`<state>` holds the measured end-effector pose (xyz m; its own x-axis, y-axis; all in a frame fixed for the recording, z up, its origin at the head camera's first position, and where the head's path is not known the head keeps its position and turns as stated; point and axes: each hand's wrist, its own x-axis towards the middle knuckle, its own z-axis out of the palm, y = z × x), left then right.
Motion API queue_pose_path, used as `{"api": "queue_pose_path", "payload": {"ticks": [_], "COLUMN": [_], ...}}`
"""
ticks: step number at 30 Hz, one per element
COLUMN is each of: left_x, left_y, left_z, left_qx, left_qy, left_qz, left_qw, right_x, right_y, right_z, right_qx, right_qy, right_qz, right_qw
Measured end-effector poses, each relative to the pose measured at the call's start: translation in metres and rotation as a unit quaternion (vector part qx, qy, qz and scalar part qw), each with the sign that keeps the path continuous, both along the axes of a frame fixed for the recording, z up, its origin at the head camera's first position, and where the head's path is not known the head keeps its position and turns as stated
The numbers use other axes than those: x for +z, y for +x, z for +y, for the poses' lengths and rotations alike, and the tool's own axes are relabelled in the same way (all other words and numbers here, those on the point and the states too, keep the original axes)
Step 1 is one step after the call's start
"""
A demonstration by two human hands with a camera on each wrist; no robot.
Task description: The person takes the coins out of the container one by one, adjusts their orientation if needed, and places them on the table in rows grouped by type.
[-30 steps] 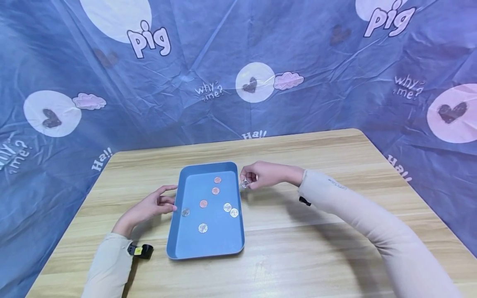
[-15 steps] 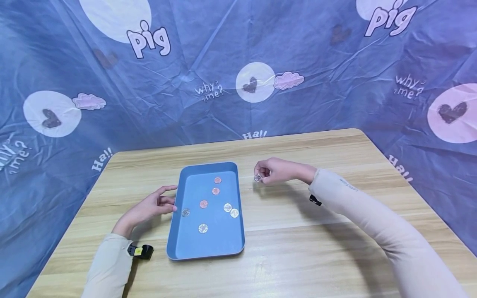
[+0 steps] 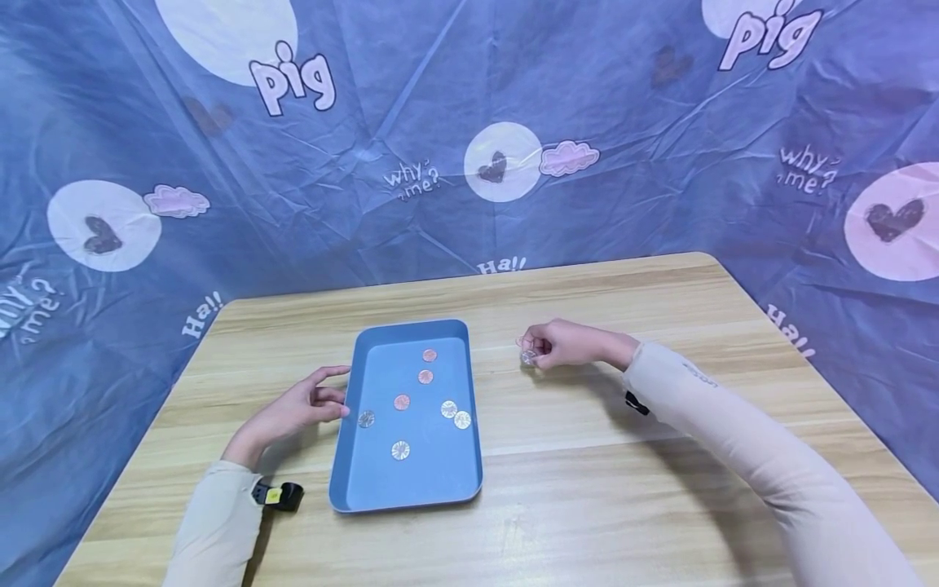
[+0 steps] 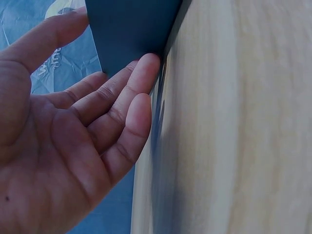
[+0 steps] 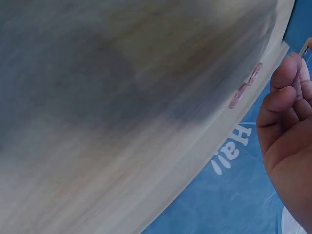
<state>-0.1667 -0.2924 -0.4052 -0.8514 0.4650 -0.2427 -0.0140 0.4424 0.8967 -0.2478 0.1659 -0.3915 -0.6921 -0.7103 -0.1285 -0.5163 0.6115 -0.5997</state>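
A blue printed cloth [image 3: 411, 220] hangs behind the far edge of the wooden table [image 3: 623, 505]. Toward the table's left edge, a blue tray [image 3: 433, 479] carries three reddish discs [image 3: 402, 402] and four silvery discs [image 3: 399, 450]. The left hand [image 3: 293, 408], its grip loose, touches the tray's left side. The right hand [image 3: 568, 343] pinches another silvery disc [image 3: 528, 358] right of the tray.

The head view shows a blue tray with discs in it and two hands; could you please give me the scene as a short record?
Surface: wooden table
Container: blue tray
Inside the tray: three copper-coloured discs, four silver discs
Left hand: touches the tray's left side
Right hand: pinches another silver disc, to the right of the tray
Backdrop: blue printed cloth
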Motion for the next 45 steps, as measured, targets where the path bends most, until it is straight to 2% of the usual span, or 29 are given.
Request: {"api": "queue_pose_path", "payload": {"ticks": [13, 37, 45], "left_x": [0.001, 0.001, 0.001], "left_y": [-0.001, 0.0, 0.0], "left_z": [-0.001, -0.001, -0.001], "left_qx": [0.0, -0.005, -0.003], "left_qy": [-0.005, 0.007, 0.005], "left_qz": [0.001, -0.007, -0.007], "left_qw": [1.0, 0.9999, 1.0], "right_x": [-0.013, -0.016, -0.016], "right_y": [0.0, 0.001, 0.0], "right_z": [0.002, -0.002, 0.0], "right_qx": [0.004, 0.024, 0.02], "right_qy": [0.0, 0.039, 0.035], "right_qz": [-0.02, 0.019, -0.015], "right_qw": [1.0, 0.999, 0.999]}}
